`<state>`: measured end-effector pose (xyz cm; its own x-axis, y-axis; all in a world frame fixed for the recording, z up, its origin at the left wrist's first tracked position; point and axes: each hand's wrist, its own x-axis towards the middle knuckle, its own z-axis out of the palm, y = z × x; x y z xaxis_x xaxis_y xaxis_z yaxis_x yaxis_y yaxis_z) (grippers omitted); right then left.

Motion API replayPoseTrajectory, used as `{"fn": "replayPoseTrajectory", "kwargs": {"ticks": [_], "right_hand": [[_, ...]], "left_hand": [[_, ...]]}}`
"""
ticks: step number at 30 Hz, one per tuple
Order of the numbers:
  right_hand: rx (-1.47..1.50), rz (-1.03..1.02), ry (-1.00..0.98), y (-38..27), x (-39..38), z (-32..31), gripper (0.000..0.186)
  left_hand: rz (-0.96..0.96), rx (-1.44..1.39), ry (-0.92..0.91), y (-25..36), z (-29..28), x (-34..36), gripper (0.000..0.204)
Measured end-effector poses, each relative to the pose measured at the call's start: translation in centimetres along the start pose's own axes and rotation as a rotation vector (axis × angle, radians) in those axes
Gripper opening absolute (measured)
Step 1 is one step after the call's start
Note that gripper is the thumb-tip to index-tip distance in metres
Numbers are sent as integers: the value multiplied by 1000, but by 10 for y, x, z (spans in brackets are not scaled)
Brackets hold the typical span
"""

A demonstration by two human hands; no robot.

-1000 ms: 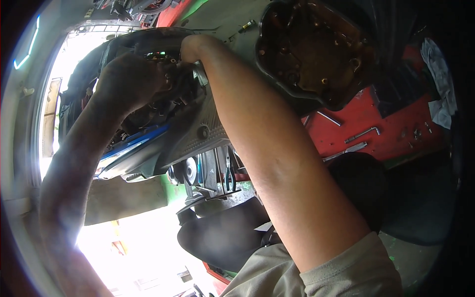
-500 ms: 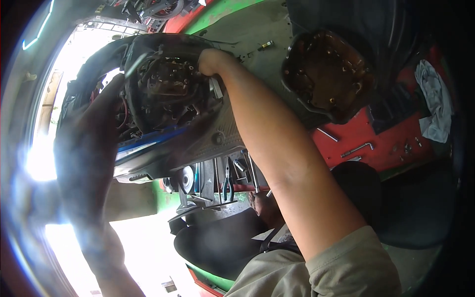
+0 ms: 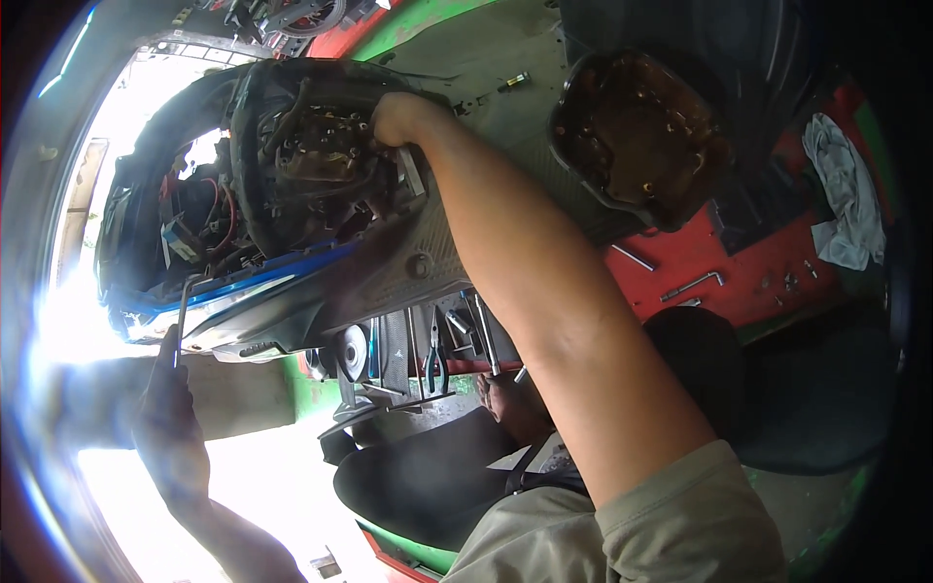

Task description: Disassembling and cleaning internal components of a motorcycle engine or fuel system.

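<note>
The fingers of the left hand are gripping one slim metal rod, below and to the left of the engine. The rod is pointing up with its bent end at the edge of the vehicle body; whether the tip is touching is impossible to tell. The right hand is bending in at the engine's right side, its fingers hidden, so whether they are open or gripping cannot be told. One flat metal bar is showing just beneath that hand.

The engine is sitting exposed inside the body, with one blue strip running below it. Right of the engine, one dark tub is lying with a brown, oily-looking inside, and one small yellow-and-black item is lying nearer. Farther right are resting one grey cloth, one straight rod and one angled wrench.

Below the engine, one pair of pliers and one pale disc are standing among several tools. The right forearm is crossing the view below right of the engine, blocking what lies behind.
</note>
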<state>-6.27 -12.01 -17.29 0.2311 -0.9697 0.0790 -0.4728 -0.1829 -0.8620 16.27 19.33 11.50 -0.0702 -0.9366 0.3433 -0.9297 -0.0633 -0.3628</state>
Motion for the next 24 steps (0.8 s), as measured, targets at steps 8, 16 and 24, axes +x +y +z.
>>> {"fn": "replayPoseTrajectory", "kwargs": {"ticks": [8, 16, 24], "right_hand": [[-64, 85, 72, -5, -5, 4, 31], [-76, 196, 329, 6, 5, 25, 25], [366, 48, 633, -33, -104, -56, 24]], "left_hand": [[174, -51, -69, 15, -1, -38, 46], [-181, -183, 46, -39, -4, -85, 43], [-252, -1013, 168, -60, 79, -128, 24]]}}
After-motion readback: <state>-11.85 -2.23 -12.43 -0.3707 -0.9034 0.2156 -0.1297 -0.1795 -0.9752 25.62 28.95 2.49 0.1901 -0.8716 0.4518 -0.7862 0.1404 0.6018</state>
